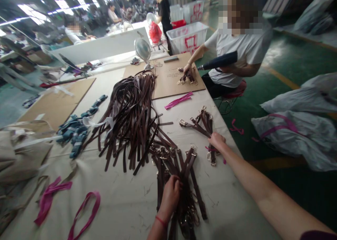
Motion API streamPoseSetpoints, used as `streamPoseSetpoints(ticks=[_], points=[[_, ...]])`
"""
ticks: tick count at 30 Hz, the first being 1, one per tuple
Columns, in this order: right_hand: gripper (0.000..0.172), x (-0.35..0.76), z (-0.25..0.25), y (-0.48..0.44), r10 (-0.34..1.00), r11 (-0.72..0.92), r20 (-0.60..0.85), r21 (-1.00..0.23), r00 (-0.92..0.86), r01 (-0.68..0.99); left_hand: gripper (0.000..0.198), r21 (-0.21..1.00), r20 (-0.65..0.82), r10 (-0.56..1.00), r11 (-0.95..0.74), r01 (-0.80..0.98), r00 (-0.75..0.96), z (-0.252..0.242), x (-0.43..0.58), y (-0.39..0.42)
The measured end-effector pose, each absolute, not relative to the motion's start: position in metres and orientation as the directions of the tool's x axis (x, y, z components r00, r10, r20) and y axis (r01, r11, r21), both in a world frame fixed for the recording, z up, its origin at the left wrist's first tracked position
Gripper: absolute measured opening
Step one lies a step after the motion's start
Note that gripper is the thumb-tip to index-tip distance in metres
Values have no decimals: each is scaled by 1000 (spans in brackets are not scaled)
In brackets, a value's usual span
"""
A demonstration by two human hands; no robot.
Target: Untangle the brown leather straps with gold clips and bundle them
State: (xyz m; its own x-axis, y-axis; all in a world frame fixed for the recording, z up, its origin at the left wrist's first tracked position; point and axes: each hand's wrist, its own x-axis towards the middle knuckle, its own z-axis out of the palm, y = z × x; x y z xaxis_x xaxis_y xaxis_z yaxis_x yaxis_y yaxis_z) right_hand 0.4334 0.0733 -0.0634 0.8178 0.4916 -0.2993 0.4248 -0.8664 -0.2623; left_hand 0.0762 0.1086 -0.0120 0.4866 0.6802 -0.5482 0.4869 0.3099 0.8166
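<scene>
Brown leather straps with metal buckles and clasps lie in bunches on the pale table. My left hand (172,189), a red band on its wrist, is closed on the near bunch of straps (184,170) at the front. Farther right, my right hand (217,141) grips a smaller bunch of straps (204,122) by its middle, close to the table's right edge. A bit of pink ribbon (210,148) shows beside that hand. Beyond both hands spreads a big heap of long brown straps (129,117), which neither hand touches.
Across the corner, a seated co-worker (237,43) holds a dark heat gun (219,60) over straps on a cardboard sheet (168,82). Pink ribbons (85,212), blue-grey rolled strips (76,127) and a small fan (142,50) are on the table. Grey sacks (292,138) lie on the floor.
</scene>
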Motion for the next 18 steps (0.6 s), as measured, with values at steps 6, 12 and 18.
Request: streamPoseSetpoints(ticks=[6,12,18], points=[[29,419,-73,34,432,-895,-351,-281,831,346,38,788,-63,680,-416,455,731,-2,222,205],[38,418,-84,38,345,-926,-332,-273,878,260,38,551,-97,623,-616,563,776,-36,307,248],[40,422,-86,41,337,-915,-325,-333,884,226,21,598,-123,617,-579,554,778,-45,320,227]])
